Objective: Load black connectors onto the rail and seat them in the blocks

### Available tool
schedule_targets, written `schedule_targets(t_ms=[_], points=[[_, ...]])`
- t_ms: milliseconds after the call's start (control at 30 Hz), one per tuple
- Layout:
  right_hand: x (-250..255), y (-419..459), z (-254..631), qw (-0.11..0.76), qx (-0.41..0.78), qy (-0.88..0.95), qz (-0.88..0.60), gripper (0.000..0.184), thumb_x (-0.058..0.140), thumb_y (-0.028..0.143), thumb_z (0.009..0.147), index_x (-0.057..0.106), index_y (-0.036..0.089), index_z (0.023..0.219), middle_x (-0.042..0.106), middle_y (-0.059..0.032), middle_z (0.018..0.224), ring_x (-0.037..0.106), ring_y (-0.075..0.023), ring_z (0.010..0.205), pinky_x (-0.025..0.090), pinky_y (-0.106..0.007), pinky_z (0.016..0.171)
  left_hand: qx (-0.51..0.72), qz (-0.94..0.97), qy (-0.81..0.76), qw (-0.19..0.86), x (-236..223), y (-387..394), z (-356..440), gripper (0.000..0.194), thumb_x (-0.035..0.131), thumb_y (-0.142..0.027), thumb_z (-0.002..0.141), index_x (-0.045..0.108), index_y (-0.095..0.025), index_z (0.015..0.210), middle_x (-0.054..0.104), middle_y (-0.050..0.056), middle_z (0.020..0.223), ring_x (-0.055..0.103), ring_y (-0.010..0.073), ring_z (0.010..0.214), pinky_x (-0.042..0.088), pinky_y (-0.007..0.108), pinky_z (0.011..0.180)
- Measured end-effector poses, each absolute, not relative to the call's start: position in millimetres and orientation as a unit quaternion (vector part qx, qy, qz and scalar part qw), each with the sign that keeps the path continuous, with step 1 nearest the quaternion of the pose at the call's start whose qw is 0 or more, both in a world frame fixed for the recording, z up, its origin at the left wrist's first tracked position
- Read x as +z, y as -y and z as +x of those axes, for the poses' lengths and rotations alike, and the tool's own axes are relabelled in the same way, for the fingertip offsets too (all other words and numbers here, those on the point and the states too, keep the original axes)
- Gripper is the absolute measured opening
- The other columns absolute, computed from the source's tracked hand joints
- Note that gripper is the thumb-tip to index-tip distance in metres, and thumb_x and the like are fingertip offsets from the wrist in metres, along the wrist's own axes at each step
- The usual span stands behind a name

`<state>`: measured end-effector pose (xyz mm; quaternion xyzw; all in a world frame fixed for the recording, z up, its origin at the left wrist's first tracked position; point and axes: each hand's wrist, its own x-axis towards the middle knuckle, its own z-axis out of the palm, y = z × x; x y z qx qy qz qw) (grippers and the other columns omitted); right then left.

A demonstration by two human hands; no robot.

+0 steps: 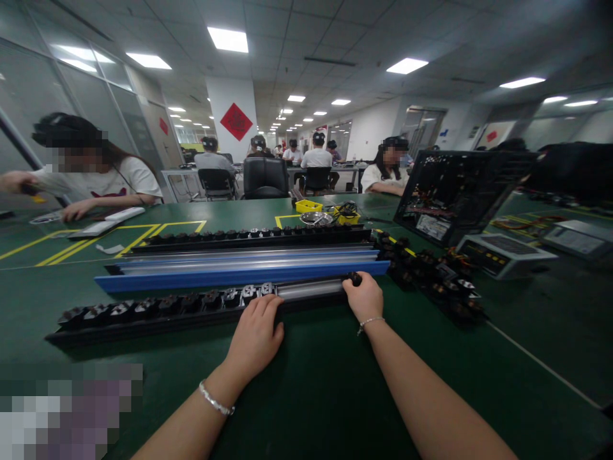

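Observation:
A long black channel (pixel 153 332) lies across the table before me, its left part filled with a row of dark socket modules (pixel 171 305). The bare inside of its right stretch (pixel 313 289) looks silvery. My left hand (pixel 256 329) rests on the channel's near edge beside the last modules, fingers stretched and thumb apart. At the channel's right end, my right hand (pixel 364 297) pinches a small black socket module (pixel 355 278); the fingers partly hide it. Behind lie a blue-edged metal profile (pixel 239 273) and another dark strip of modules (pixel 258 236).
A pile of loose black modules (pixel 438 281) lies to the right. Beyond it are a grey power supply (pixel 505 254) and an open computer case (pixel 464 191). A yellow bin (pixel 309 206) and round metal dish (pixel 316 218) stand behind. Co-workers sit left and across.

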<state>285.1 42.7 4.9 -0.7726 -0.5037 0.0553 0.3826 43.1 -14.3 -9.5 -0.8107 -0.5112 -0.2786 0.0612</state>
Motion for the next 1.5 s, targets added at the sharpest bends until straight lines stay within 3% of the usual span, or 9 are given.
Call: schedule_targets(t_ms=[833, 1067, 1200, 1333, 1500], points=[[7, -45, 295, 0.392, 0.050, 0.483, -0.782, 0.031, 0.049, 0.033, 0.071, 0.063, 0.016, 0.093, 0.064, -0.0092, 0.088, 0.058, -0.0221, 0.079, 0.042, -0.029, 0.068, -0.280, -0.811, 0.510, 0.065, -10, 14, 43, 0.040, 0.049, -0.018, 0.076, 0.049, -0.019, 0.116, 0.055, 0.008, 0.116, 0.047, 0.0235, 0.111, 0.040, 0.042, 0.098], [9, -50, 328, 0.422, -0.004, 0.421, -0.803, 0.033, 0.050, 0.034, 0.069, 0.064, 0.016, 0.093, 0.064, -0.0098, 0.085, 0.057, -0.0221, 0.077, 0.041, -0.030, 0.069, -0.279, -0.808, 0.514, 0.068, -8, 15, 44, 0.039, 0.051, -0.018, 0.075, 0.050, -0.019, 0.115, 0.057, 0.008, 0.115, 0.048, 0.0235, 0.111, 0.041, 0.042, 0.097], [9, -50, 365, 0.436, -0.093, 0.380, -0.810, 0.032, 0.049, 0.032, 0.069, 0.065, 0.014, 0.090, 0.063, -0.0118, 0.087, 0.055, -0.0240, 0.081, 0.041, -0.033, 0.071, -0.276, -0.808, 0.516, 0.070, -7, 16, 43, 0.040, 0.051, -0.019, 0.076, 0.050, -0.019, 0.116, 0.056, 0.008, 0.116, 0.048, 0.0236, 0.111, 0.041, 0.042, 0.098], [5, -48, 401, 0.386, -0.174, 0.335, -0.842, 0.035, 0.053, 0.031, 0.068, 0.065, 0.013, 0.096, 0.059, -0.0156, 0.105, 0.049, -0.0294, 0.097, 0.039, -0.039, 0.078, -0.280, -0.808, 0.512, 0.074, -8, 15, 43, 0.040, 0.051, -0.019, 0.075, 0.050, -0.019, 0.115, 0.057, 0.008, 0.115, 0.049, 0.0231, 0.110, 0.042, 0.041, 0.097], [-2, -50, 417, 0.310, -0.177, 0.314, -0.880, 0.033, 0.052, 0.033, 0.072, 0.066, 0.013, 0.094, 0.061, -0.0162, 0.097, 0.049, -0.0311, 0.099, 0.036, -0.043, 0.079, -0.284, -0.810, 0.508, 0.068, -10, 14, 43, 0.040, 0.051, -0.018, 0.075, 0.050, -0.020, 0.115, 0.056, 0.007, 0.116, 0.048, 0.0236, 0.111, 0.041, 0.042, 0.097]])
